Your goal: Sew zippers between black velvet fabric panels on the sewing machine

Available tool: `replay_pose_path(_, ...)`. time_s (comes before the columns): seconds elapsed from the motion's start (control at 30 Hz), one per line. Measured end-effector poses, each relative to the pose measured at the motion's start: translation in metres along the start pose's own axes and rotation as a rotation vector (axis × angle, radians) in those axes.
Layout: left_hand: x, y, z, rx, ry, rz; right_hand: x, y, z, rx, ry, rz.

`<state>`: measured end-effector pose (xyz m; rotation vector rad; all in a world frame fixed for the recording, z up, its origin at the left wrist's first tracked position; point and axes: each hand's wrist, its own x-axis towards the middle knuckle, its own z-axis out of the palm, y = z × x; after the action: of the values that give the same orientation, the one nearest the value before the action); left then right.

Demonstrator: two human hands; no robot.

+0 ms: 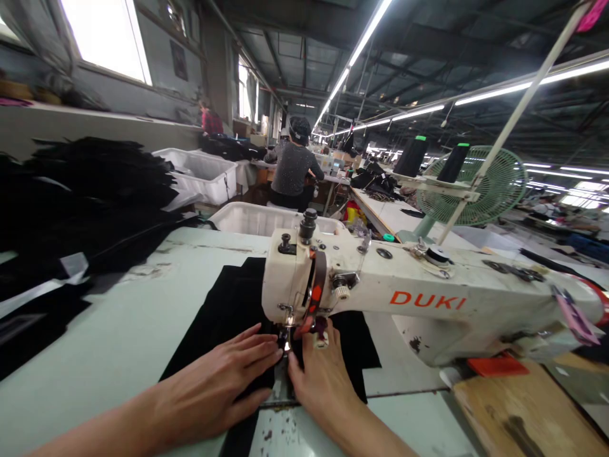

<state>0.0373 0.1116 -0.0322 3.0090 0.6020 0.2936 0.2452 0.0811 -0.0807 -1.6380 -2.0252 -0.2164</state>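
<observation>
Black fabric point(228, 298) lies flat under the head of a white sewing machine point(352, 266) with orange lettering. My left hand point(223, 374) rests on the cloth left of the lit needle area point(286, 339), palm down with its fingers stretched out. On the other side of the needle, my right hand point(321, 368) lies on the fabric close to the presser foot, thumb apart from the fingers. The machine head partly hides its fingertips. Neither hand is closed on anything.
Piles of black fabric point(85, 197) cover the left side. White bins point(202, 174) stand behind the table. A green fan point(480, 184) and thread cones point(412, 157) are at back right. A wooden board point(533, 406) lies at lower right. A person point(292, 168) sits ahead, facing away.
</observation>
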Motion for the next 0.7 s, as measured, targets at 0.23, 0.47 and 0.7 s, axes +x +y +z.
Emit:
replay_pose_path(0.23, 0.000, -0.002, 0.001, -0.085, 0.005, -0.011, 0.013, 0.012, 0.018, -0.039, 0.005, -0.102)
replay_pose_path(0.47, 0.002, 0.001, -0.002, -0.069, 0.013, -0.033, 0.019, 0.016, 0.008, -0.010, -0.020, -0.055)
replay_pose_path(0.7, 0.002, 0.001, 0.005, -0.063, 0.069, -0.072, 0.004, 0.017, -0.034, 0.212, -0.004, -0.164)
